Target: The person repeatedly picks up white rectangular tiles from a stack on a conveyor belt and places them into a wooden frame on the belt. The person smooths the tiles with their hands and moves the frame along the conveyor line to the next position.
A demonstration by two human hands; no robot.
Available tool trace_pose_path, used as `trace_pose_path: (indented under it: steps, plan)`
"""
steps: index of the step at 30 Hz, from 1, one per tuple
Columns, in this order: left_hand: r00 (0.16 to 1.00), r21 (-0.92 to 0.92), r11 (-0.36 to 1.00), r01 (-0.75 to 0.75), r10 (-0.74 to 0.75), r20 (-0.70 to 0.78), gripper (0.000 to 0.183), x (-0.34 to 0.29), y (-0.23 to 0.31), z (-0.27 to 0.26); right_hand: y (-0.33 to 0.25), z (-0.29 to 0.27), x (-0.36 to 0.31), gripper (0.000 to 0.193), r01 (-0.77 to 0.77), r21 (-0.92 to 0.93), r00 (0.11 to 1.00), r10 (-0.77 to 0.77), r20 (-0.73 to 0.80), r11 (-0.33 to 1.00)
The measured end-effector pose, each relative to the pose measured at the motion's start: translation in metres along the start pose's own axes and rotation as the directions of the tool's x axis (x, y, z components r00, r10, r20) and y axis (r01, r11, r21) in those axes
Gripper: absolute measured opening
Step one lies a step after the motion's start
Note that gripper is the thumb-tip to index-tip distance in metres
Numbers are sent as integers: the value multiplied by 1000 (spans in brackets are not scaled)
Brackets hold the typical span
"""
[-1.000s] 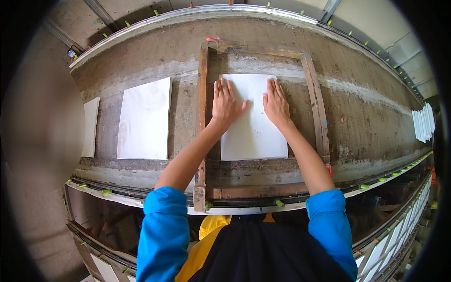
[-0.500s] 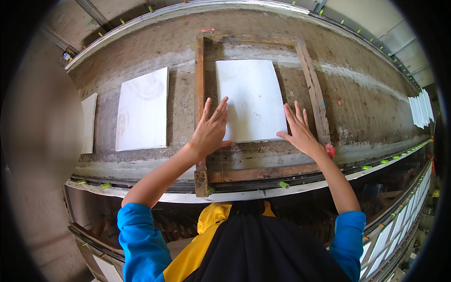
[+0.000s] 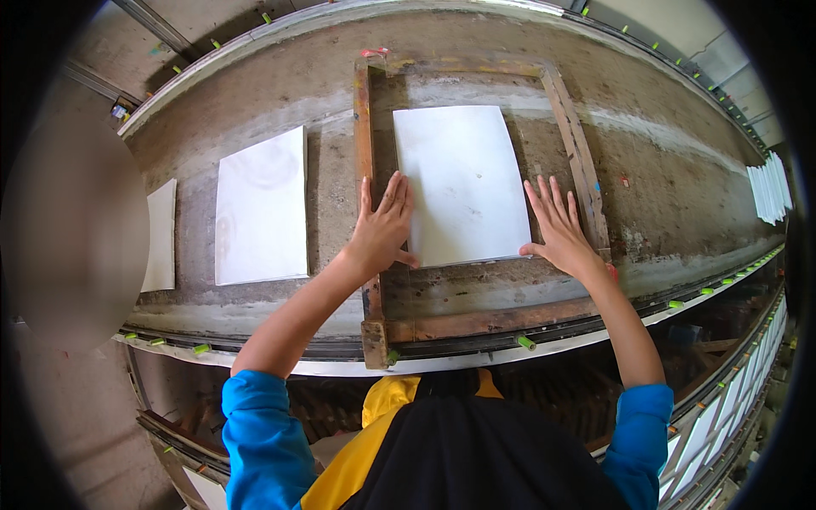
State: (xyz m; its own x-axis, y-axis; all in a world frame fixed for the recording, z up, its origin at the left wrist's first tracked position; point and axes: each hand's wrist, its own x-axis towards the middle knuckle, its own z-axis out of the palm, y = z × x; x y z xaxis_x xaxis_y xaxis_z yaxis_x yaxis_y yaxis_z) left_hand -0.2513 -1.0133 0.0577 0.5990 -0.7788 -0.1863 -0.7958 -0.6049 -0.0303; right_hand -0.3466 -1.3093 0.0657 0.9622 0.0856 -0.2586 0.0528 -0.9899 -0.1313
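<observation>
A stack of white sheets (image 3: 459, 161) lies flat on the long brown table, inside a rectangular wooden frame (image 3: 489, 321). My left hand (image 3: 384, 228) is at the stack's lower left edge, its fingers stretched out and its thumb by the near corner. At the opposite edge, my right hand (image 3: 563, 228) has its fingers spread, with the thumb tip at the near right corner. Both hands are open and flank the stack without gripping it. Whether the frame carries a mesh or clear film over the sheets, I cannot tell.
Left of the frame lies another white stack (image 3: 262, 208), with part of a third stack (image 3: 161, 234) beyond it. More white sheets (image 3: 769, 189) rest at the table's far right. Green clips (image 3: 526, 342) line the table's near rail. A blurred round patch covers the far left.
The view has shifted slightly. My left hand's fingers have drawn closer together and off the sheets to their left edge. My right hand stays at the right edge, its fingers spread.
</observation>
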Motion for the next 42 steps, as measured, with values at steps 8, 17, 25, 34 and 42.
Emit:
trace_pose_path:
  steps: [8,17,25,34,42]
  plan:
    - [985,-51,997,61,-68,-157,105,18,3,11,-16,26,-7,70,199,361,973,-139,-187,911]
    - [856,-45,939,341,-330,-399,94,95,-18,30,-11,38,106,55,217,67,812,-142,-566,974]
    - [848,38,882,469,-437,-301,95,125,-25,10,1,28,161,51,193,58,771,-115,-626,979]
    - [799,42,879,475,-411,-438,94,123,-35,27,-13,8,174,62,100,-132,836,-155,-526,986]
    - [839,-272,947,168,-283,-465,66,137,-38,38,-45,18,188,61,354,125,791,-226,-569,927]
